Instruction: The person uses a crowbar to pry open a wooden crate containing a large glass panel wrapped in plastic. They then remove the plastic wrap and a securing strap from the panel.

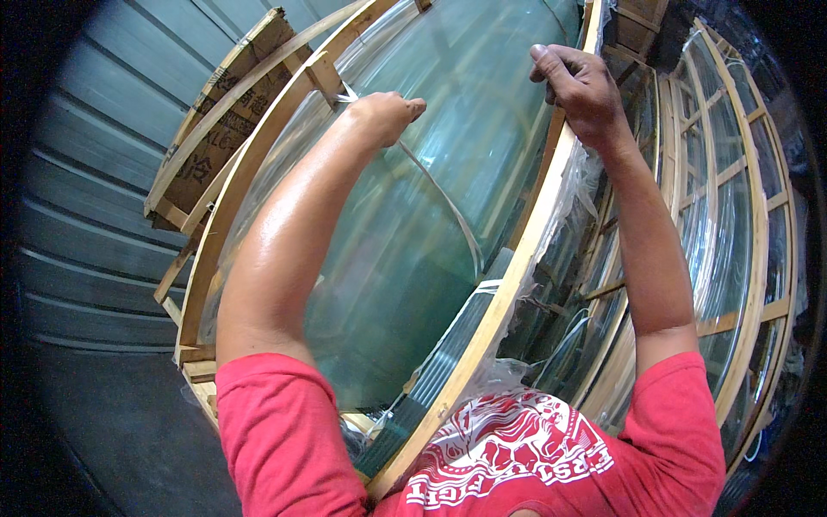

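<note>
My left hand (392, 118) is closed, its knuckles turned up, over a curved stack of greenish glass sheets (396, 284). Whatever its fingers hold, if anything, is hidden. A thin white strap (444, 202) runs from a short wooden block (325, 76) beneath my left wrist and down across the glass. My right hand (587, 93) is curled with the thumb pressed against the fingers, just above the right wooden rail (538, 224) of the crate around the glass. I cannot make out anything in its grip.
To the right stand more wooden crates with wrapped glass (732, 233). Torn clear plastic film (560, 233) hangs along the near rail. At the left, a wooden crate with a brown printed panel (226, 129) leans by a ribbed metal wall (103, 224); below is dark floor (121, 414).
</note>
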Demonstrator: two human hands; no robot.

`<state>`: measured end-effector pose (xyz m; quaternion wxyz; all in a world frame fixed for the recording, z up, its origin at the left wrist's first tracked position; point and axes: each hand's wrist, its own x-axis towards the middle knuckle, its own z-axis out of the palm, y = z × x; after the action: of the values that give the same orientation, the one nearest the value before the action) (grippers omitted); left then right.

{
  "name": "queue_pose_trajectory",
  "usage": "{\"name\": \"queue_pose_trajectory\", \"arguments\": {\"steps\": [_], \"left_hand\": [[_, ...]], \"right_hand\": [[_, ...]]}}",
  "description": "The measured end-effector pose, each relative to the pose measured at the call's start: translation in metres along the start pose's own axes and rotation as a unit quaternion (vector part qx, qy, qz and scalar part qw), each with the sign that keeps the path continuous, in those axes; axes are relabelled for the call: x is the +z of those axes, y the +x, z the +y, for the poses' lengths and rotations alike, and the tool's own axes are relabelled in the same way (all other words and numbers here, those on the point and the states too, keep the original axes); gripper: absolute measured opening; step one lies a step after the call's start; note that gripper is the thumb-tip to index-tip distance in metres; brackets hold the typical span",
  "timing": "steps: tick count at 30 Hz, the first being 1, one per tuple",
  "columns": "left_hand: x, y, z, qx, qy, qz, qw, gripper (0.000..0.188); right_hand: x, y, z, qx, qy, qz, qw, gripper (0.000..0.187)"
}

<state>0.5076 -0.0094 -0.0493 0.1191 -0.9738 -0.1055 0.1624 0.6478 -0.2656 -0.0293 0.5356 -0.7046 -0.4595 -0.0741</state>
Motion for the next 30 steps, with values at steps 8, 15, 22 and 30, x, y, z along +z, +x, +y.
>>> {"name": "queue_pose_trajectory", "arguments": {"steps": [8,15,22,30], "left_hand": [[0.006,-0.022,-0.006,0.046,0.018,0.080,0.996,0.036],[0.025,-0.045,-0.015,0.122,0.027,0.210,0.970,0.023],[0.047,-0.044,-0.012,0.100,-0.016,0.233,0.967,0.019],[0.031,-0.027,-0.016,0.078,-0.044,0.077,0.993,0.036]], "right_hand": [[0.001,0.000,0.000,0.016,0.014,0.000,1.000,0.046],[0.002,-0.001,0.000,0.044,0.034,-0.005,0.998,0.046],[0.002,-0.002,-0.001,0.045,0.045,-0.003,0.998,0.047],[0.003,-0.002,0.001,0.035,0.050,-0.002,0.998,0.047]]}}
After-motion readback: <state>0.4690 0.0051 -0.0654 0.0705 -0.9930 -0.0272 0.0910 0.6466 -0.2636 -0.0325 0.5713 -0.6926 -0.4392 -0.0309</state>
